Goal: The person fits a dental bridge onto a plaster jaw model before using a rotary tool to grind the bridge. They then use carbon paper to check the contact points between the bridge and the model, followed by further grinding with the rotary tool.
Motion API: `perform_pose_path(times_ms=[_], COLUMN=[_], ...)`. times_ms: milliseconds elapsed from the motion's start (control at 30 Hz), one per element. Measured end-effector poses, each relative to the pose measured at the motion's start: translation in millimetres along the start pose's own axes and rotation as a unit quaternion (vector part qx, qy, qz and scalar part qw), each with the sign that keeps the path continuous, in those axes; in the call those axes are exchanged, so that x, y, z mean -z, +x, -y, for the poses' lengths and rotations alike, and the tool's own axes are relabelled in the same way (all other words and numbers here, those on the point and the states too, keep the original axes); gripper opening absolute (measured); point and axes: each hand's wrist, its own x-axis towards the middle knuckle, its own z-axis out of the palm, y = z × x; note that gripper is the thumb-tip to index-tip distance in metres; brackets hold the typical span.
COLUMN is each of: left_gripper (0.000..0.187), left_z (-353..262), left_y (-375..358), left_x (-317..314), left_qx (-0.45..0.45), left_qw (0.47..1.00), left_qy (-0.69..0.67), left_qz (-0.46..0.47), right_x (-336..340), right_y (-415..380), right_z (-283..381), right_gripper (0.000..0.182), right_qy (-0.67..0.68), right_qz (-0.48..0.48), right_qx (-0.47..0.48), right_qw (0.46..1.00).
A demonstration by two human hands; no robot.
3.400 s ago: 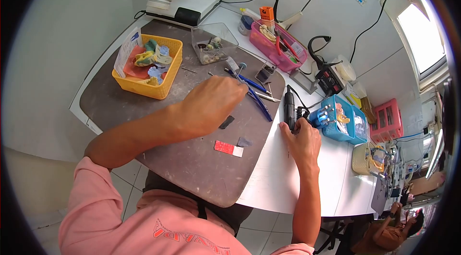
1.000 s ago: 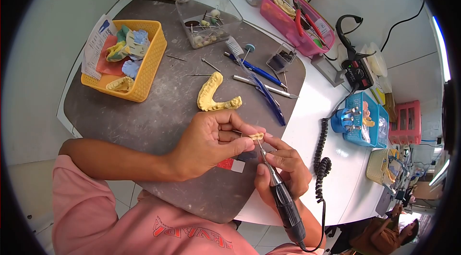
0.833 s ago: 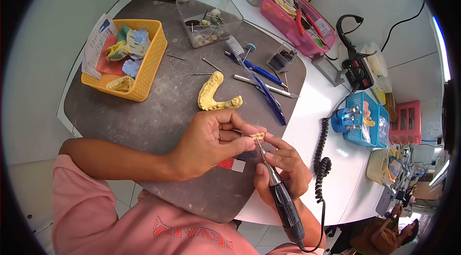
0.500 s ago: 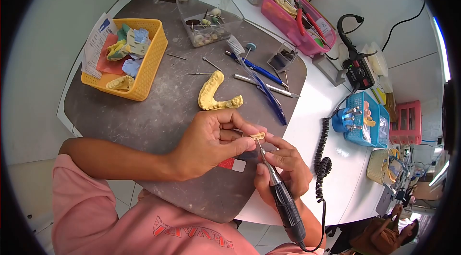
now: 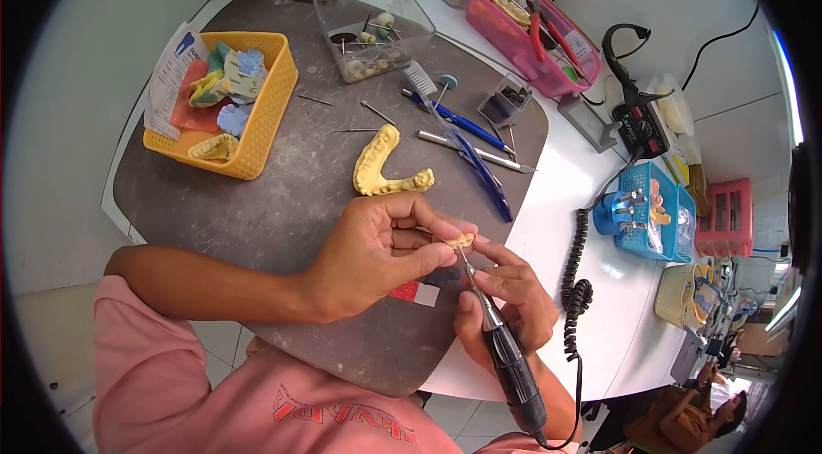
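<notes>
My left hand [image 5: 390,240] is closed, pinching a small cream tooth-shaped dental piece [image 5: 461,241] between its fingertips. In my right hand [image 5: 514,300] is a black dental rotary handpiece [image 5: 514,373], held like a pen. Its thin metal bit points up at the underside of the dental piece and appears to touch it. My right fingertips are close beside the piece. Just beyond my left hand, a yellow plaster dental arch model [image 5: 377,167] lies on the grey work mat [image 5: 300,214]. A red and white item [image 5: 415,291] shows partly beneath my hands.
At left stands a yellow basket [image 5: 274,112] with plaster and putty pieces. A clear box [image 5: 377,35] holds burs. Pens, a brush and a craft knife [image 5: 479,152] lie right of the model. A coiled cord [image 5: 575,296] runs to the control box [image 5: 640,130]. Another person [image 5: 685,420] is at lower right.
The small dental piece has tilted slightly between my left fingertips. Both hands and the handpiece are almost where they were.
</notes>
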Motion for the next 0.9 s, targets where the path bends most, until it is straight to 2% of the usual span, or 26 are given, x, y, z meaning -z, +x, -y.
perform_pose_path(times_ms=[233,333,900], left_gripper=[0.013,0.013,0.015], left_z=[0.2,-1.1,-0.7], left_y=[0.1,0.0,-0.4], left_x=[-0.9,-1.1,0.0], left_qx=[0.003,0.008,0.01], left_qw=[1.0,1.0,1.0], left_qy=[0.003,0.0,-0.008], left_qz=[-0.006,-0.008,0.001], right_x=[-1.3,-0.2,-0.9], right_y=[-2.0,-1.0,0.9], right_z=[-3.0,-0.8,1.4], right_gripper=[0.026,0.018,0.019], right_qy=[0.012,0.008,-0.017], right_qz=[-0.032,-0.006,-0.006], right_qx=[-0.003,0.002,0.007], right_qw=[0.999,1.0,1.0])
